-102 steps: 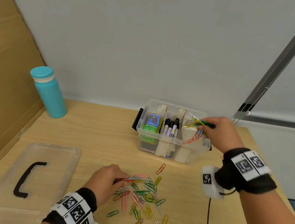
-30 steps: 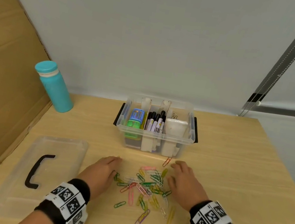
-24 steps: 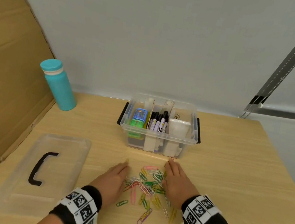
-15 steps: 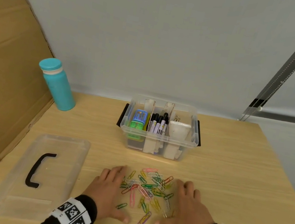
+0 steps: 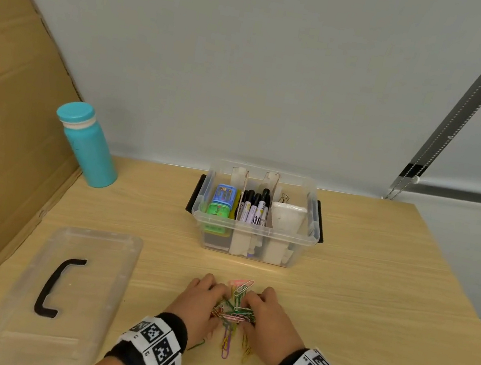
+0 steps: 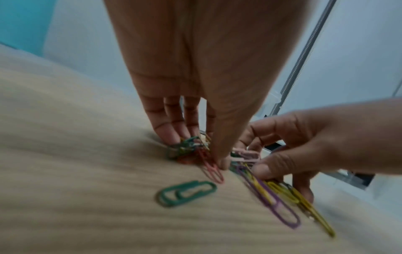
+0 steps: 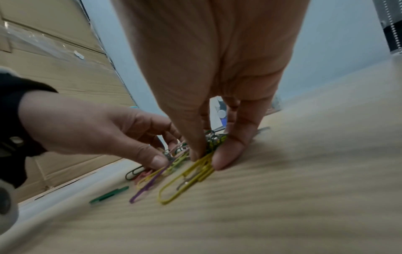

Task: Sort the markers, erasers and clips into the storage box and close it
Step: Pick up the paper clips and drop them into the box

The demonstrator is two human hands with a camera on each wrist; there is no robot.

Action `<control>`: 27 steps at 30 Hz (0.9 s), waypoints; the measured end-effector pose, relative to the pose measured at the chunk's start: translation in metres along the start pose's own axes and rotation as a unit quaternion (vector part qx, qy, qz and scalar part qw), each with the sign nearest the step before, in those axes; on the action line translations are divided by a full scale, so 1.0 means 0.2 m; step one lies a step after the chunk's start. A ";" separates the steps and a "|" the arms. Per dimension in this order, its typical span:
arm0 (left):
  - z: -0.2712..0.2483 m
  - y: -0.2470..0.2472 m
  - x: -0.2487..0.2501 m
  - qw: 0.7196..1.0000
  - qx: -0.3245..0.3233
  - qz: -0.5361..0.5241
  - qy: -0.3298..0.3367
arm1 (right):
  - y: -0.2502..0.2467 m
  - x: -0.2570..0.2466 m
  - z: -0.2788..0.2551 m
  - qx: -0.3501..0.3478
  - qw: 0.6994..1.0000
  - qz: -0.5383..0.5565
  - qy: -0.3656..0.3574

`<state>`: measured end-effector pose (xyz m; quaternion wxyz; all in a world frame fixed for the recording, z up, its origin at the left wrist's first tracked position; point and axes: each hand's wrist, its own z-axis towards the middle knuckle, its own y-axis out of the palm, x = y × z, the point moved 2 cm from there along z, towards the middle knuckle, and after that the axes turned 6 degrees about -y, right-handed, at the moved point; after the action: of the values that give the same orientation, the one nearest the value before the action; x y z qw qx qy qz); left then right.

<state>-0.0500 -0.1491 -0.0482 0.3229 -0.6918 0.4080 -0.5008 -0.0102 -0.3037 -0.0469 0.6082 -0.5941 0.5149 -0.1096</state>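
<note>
A heap of coloured paper clips [image 5: 234, 307] lies on the table in front of the clear storage box [image 5: 302, 240]. My left hand [image 5: 203, 300] and right hand [image 5: 269, 314] close in on the heap from both sides, fingers curled round it. In the left wrist view my left hand [image 6: 200, 151] presses its thumb and fingers into the clips. The right wrist view has my right hand [image 7: 208, 158] pinching yellow clips [image 7: 185, 182]. A green clip [image 6: 187, 192] and a purple clip [image 6: 278, 206] lie loose nearby. The box holds erasers [image 5: 221, 201], markers [image 5: 254, 207] and a binder clip [image 5: 285, 197].
The clear lid [image 5: 100, 254] with a black handle [image 5: 56, 285] lies flat at the front left. A teal bottle [image 5: 87, 145] stands at the back left beside a cardboard wall [image 5: 3, 126]. The table's right edge [image 5: 467, 303] is near.
Half a second ago my hands lay flat on either side of the spread clips. They have drawn together and bunched the clips into a tight heap between them.
</note>
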 end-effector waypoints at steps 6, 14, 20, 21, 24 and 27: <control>0.01 -0.04 0.04 0.999 0.030 0.027 -0.002 | 0.00 0.00 0.04 0.036 0.999 -0.001 -0.008; 0.00 -0.06 -0.01 0.995 0.043 -0.073 -0.043 | -0.10 0.13 -0.02 0.041 0.979 0.199 0.031; -0.06 -0.13 -0.05 0.978 0.069 -0.191 -0.040 | -0.39 0.07 -0.11 0.089 0.925 0.365 0.047; -0.07 -0.14 -0.06 0.976 0.079 -0.200 -0.037 | -0.46 0.05 -0.12 0.099 0.917 0.385 0.036; -0.09 -0.16 -0.07 0.969 0.098 -0.223 -0.028 | -0.66 0.01 -0.11 0.143 0.891 0.431 0.017; -0.11 -0.18 -0.08 0.966 0.107 -0.234 -0.026 | -0.82 -0.01 -0.06 0.182 0.877 0.445 0.012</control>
<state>-0.0642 -0.1199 -0.0184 0.2794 -0.7418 0.1701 -0.5854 0.0587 -0.3537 0.0941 0.6837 -0.1800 0.7034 0.0738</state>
